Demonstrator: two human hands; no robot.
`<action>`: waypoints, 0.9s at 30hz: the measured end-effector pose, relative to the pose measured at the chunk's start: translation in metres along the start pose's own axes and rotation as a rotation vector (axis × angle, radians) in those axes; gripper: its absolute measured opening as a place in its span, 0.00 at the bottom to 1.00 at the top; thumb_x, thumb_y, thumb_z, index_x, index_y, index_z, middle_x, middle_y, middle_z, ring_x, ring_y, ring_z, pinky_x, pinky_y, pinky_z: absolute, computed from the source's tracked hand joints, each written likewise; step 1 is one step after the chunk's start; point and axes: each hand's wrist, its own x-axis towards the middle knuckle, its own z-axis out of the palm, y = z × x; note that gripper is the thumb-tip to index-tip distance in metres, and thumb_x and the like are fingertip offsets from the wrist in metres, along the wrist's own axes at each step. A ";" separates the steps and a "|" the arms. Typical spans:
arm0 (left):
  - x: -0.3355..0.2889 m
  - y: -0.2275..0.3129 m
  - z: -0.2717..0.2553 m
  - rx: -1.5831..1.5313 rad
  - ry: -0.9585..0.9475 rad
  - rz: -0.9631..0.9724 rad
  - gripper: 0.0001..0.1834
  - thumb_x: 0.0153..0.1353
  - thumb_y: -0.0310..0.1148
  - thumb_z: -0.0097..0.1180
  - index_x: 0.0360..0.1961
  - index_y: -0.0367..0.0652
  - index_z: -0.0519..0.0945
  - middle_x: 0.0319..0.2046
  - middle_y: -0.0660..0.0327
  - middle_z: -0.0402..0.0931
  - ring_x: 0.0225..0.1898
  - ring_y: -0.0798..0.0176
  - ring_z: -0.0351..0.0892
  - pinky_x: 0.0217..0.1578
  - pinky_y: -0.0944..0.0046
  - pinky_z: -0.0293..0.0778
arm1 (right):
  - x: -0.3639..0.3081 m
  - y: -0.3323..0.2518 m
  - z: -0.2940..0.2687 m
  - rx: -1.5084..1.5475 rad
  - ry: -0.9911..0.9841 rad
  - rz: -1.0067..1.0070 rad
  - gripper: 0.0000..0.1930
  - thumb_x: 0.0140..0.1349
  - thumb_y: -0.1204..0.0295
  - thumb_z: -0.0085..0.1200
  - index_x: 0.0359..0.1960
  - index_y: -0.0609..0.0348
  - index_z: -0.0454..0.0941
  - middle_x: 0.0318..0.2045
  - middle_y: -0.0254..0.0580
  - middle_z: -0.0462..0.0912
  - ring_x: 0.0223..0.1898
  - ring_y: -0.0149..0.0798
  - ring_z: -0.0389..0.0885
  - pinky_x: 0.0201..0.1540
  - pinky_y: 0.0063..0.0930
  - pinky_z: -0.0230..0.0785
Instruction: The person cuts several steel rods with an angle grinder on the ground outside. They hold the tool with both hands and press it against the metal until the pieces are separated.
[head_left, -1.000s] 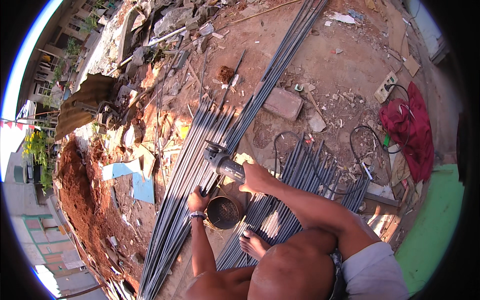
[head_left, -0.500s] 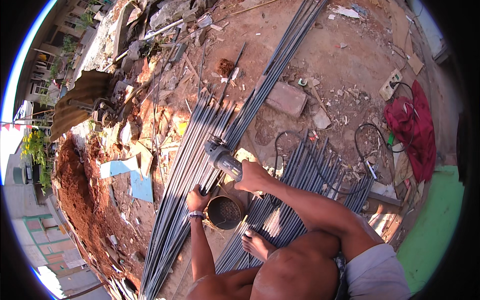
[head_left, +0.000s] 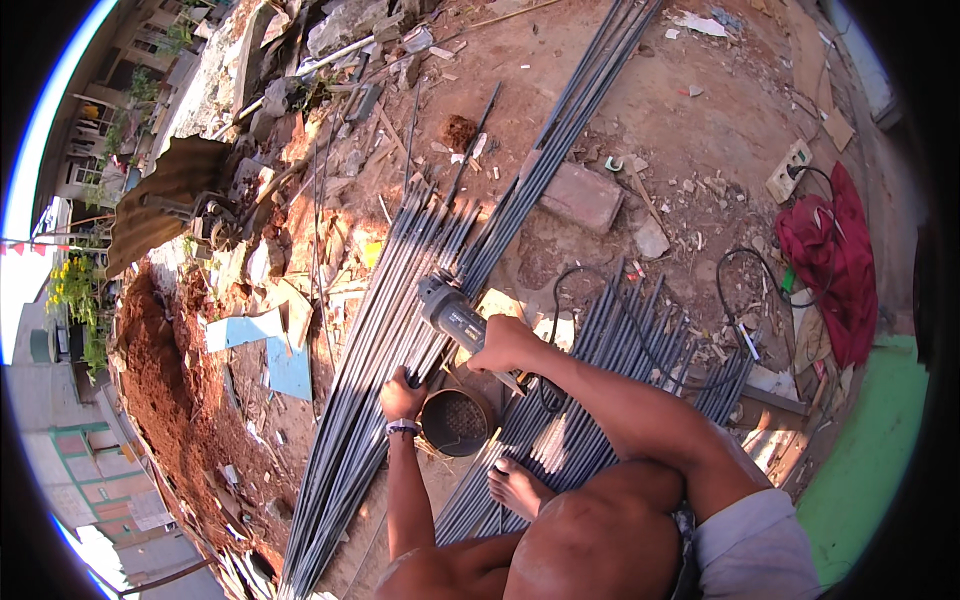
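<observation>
My right hand (head_left: pixel 507 346) grips a dark grey angle grinder (head_left: pixel 458 320) by its body, its head over the long bundle of steel rods (head_left: pixel 345 440). Whether the disc touches a rod cannot be made out. Fingers of my left hand (head_left: pixel 402 398), with a bracelet at the wrist, close round rods at the bundle's right edge, a short way below the grinder. Beside that hand stands a round, open metal can (head_left: pixel 455 421), with small pieces in its bottom that are hard to make out. A black cord (head_left: pixel 556 300) loops away to the right from near the grinder.
Shorter steel rods (head_left: pixel 590 400) lie under and beside my bare foot (head_left: pixel 518 488). Beyond them rest a concrete block (head_left: pixel 580 197), a power strip (head_left: pixel 790 170) and a dark red cloth (head_left: pixel 840 270). Rubble (head_left: pixel 340 30), a rusty corrugated sheet (head_left: pixel 165 200) and blue board pieces (head_left: pixel 288 370) are on the left.
The whole view has shifted slightly to the right. Both hands and the grinder keep about the same place over the rods.
</observation>
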 end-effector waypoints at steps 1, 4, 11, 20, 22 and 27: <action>0.000 -0.004 0.002 0.002 0.003 -0.004 0.17 0.43 0.41 0.62 0.30 0.41 0.76 0.23 0.42 0.79 0.29 0.38 0.81 0.34 0.42 0.77 | -0.002 -0.001 0.001 -0.021 0.017 -0.001 0.28 0.35 0.60 0.67 0.35 0.72 0.80 0.35 0.60 0.84 0.38 0.52 0.85 0.41 0.37 0.78; 0.000 -0.012 0.005 0.000 0.016 -0.003 0.17 0.44 0.41 0.62 0.30 0.41 0.76 0.23 0.42 0.80 0.29 0.38 0.81 0.34 0.42 0.77 | -0.007 0.004 0.005 -0.076 0.079 -0.036 0.26 0.35 0.61 0.66 0.32 0.73 0.80 0.32 0.59 0.83 0.35 0.51 0.85 0.38 0.38 0.77; -0.001 -0.010 0.009 -0.023 0.050 0.006 0.17 0.43 0.41 0.62 0.33 0.43 0.78 0.24 0.45 0.81 0.29 0.39 0.82 0.33 0.44 0.78 | -0.001 0.004 0.011 -0.059 0.127 -0.043 0.24 0.35 0.62 0.65 0.28 0.74 0.80 0.26 0.59 0.82 0.26 0.49 0.84 0.30 0.39 0.75; -0.003 -0.005 0.001 -0.023 0.024 -0.011 0.13 0.42 0.37 0.59 0.29 0.43 0.76 0.24 0.44 0.80 0.29 0.38 0.81 0.34 0.43 0.78 | 0.002 -0.013 0.005 -0.046 0.114 0.013 0.26 0.32 0.58 0.67 0.27 0.73 0.81 0.29 0.58 0.83 0.29 0.49 0.85 0.31 0.37 0.76; -0.002 -0.006 0.001 -0.015 0.019 0.005 0.13 0.43 0.37 0.60 0.29 0.43 0.76 0.24 0.44 0.80 0.29 0.38 0.81 0.34 0.43 0.78 | 0.002 -0.016 0.002 -0.048 0.092 0.031 0.26 0.32 0.58 0.67 0.27 0.73 0.81 0.30 0.58 0.84 0.30 0.49 0.85 0.32 0.37 0.77; 0.002 -0.014 0.009 0.028 0.016 0.035 0.18 0.44 0.40 0.60 0.36 0.42 0.78 0.24 0.42 0.80 0.28 0.39 0.82 0.34 0.43 0.79 | -0.004 -0.025 0.004 -0.120 0.066 0.104 0.27 0.35 0.61 0.67 0.35 0.70 0.81 0.37 0.58 0.84 0.39 0.50 0.85 0.39 0.37 0.78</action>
